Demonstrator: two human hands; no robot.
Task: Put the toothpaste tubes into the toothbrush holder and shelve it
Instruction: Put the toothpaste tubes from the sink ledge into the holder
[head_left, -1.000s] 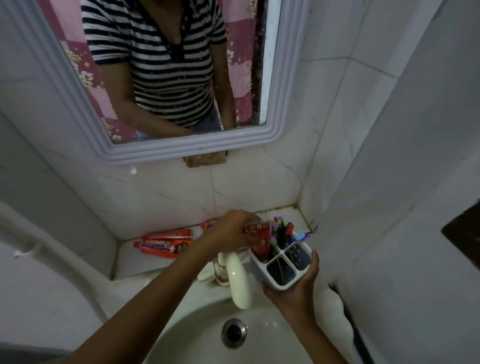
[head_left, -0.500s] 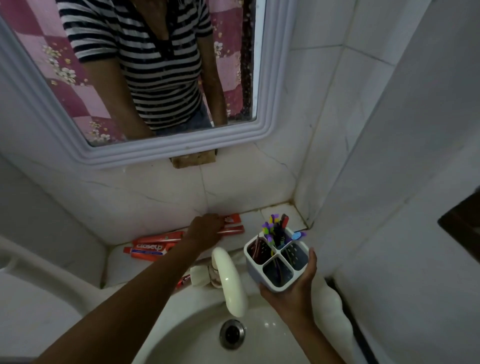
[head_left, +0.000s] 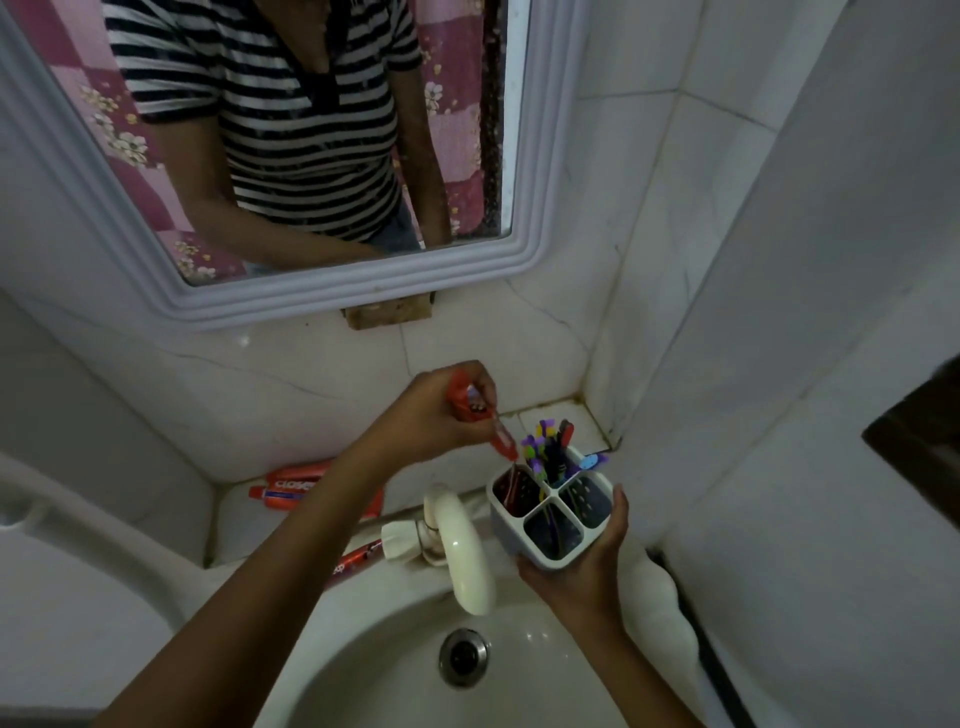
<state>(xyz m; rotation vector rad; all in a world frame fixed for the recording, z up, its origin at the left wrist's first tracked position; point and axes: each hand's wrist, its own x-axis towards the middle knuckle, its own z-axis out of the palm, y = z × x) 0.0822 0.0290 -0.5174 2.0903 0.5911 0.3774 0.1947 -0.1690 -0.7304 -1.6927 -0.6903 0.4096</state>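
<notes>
Red toothpaste tube (head_left: 470, 404) is pinched in the left hand (head_left: 431, 415) w/ cap end tilted down, just above the near-left compartment of the four-slot toothbrush holder (head_left: 551, 506), which is cupped from below by the right hand (head_left: 582, 569) over the sink (head_left: 363, 649). Tube prob light, soft & squashy, so it's best gripped mid-body, not squeezed hard. Counted: 1 tube in hand, 1 already slotted in that compartment, 2 on the ledge (head_left: 239, 512) by the wall, 1 more beside the tap (head_left: 462, 551).
</notes>
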